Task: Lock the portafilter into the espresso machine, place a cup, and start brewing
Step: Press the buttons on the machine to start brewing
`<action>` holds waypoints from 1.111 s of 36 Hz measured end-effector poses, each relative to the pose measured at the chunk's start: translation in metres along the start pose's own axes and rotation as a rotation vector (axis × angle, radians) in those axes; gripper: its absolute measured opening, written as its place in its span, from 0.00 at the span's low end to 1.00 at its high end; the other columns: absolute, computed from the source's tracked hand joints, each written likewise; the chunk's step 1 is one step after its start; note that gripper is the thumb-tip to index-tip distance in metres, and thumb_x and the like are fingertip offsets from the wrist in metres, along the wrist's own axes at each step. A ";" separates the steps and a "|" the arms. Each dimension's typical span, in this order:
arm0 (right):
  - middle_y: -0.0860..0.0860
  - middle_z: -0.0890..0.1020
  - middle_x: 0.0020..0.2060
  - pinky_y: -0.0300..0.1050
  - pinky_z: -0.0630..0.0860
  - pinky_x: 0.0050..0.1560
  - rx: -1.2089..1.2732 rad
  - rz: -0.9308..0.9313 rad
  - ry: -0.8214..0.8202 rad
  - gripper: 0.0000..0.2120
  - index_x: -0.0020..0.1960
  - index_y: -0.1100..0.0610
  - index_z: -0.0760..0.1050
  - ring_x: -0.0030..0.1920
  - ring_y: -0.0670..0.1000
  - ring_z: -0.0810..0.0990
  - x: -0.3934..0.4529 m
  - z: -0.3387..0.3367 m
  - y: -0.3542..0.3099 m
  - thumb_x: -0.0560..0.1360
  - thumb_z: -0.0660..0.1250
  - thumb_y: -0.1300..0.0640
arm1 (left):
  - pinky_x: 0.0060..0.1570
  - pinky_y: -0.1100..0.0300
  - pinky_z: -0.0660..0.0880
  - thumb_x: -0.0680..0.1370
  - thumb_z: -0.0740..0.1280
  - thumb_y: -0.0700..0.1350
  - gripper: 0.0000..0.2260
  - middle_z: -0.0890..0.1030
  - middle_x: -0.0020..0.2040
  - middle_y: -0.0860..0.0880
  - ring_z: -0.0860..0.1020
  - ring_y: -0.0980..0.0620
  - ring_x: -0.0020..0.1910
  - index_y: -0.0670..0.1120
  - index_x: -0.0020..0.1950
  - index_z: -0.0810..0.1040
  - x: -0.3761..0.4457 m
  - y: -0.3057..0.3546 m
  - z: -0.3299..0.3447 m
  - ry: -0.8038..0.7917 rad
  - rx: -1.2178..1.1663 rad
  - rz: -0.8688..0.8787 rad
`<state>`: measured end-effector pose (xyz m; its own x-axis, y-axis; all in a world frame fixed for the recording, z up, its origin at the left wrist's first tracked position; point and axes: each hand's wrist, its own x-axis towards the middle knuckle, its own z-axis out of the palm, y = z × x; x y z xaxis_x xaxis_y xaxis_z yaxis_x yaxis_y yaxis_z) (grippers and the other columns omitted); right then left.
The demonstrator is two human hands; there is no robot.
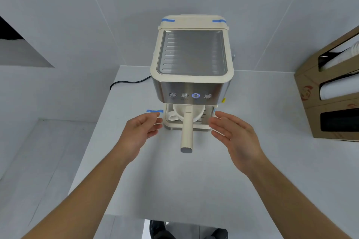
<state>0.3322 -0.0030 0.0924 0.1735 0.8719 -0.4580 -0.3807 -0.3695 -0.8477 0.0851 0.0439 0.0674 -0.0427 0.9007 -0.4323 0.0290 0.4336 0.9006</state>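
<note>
A cream and steel espresso machine (192,75) stands at the back of the white table. The portafilter sits in its group head, and its cream handle (186,130) points straight toward me. Under it, a white cup (179,114) rests on the drip tray with its handle to the left. One of the front buttons (195,95) glows blue. My left hand (142,131) hovers open just left of the drip tray. My right hand (232,132) hovers open just right of it. Neither hand touches anything.
The white table (174,180) extends toward me, its front edge near my feet. A cardboard dispenser box (330,93) with stacked paper cups stands at the right. A black power cord (126,82) runs off the table's back left. Blue tape strips mark the machine's position.
</note>
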 end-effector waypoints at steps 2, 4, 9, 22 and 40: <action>0.57 0.86 0.50 0.50 0.77 0.59 -0.016 -0.047 -0.017 0.10 0.54 0.58 0.81 0.56 0.57 0.84 -0.005 0.000 -0.009 0.79 0.63 0.62 | 0.59 0.52 0.78 0.80 0.65 0.45 0.08 0.86 0.51 0.47 0.84 0.47 0.53 0.49 0.52 0.84 -0.008 0.009 -0.002 -0.007 0.023 0.054; 0.58 0.86 0.50 0.50 0.77 0.60 -0.029 -0.096 -0.028 0.10 0.54 0.58 0.81 0.56 0.58 0.83 -0.009 0.001 -0.020 0.79 0.62 0.62 | 0.58 0.52 0.78 0.80 0.65 0.43 0.08 0.86 0.51 0.47 0.84 0.48 0.53 0.50 0.52 0.84 -0.014 0.018 -0.004 -0.017 0.049 0.112; 0.54 0.86 0.47 0.50 0.78 0.59 -0.088 -0.233 -0.061 0.11 0.51 0.56 0.82 0.54 0.56 0.84 -0.019 0.004 -0.046 0.79 0.62 0.63 | 0.57 0.54 0.78 0.80 0.66 0.41 0.08 0.87 0.48 0.49 0.85 0.51 0.50 0.49 0.53 0.84 -0.029 0.044 -0.007 -0.014 0.061 0.236; 0.45 0.85 0.48 0.31 0.73 0.51 -0.694 -0.629 -0.066 0.12 0.58 0.50 0.81 0.48 0.40 0.81 -0.021 0.031 -0.096 0.77 0.66 0.59 | 0.50 0.70 0.74 0.77 0.69 0.40 0.10 0.85 0.49 0.59 0.83 0.61 0.50 0.56 0.50 0.83 -0.042 0.106 -0.003 -0.006 0.299 0.606; 0.54 0.82 0.54 0.52 0.75 0.58 -1.287 -0.872 -0.154 0.11 0.56 0.59 0.78 0.53 0.56 0.78 0.009 0.055 -0.100 0.76 0.62 0.60 | 0.62 0.55 0.74 0.79 0.67 0.44 0.13 0.80 0.64 0.52 0.77 0.54 0.61 0.47 0.63 0.81 -0.002 0.133 0.013 -0.096 0.862 0.820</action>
<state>0.3220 0.0594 0.1876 -0.2034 0.9488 0.2419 0.8025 0.3031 -0.5140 0.1021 0.0997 0.1877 0.3757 0.8994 0.2233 0.6751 -0.4307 0.5990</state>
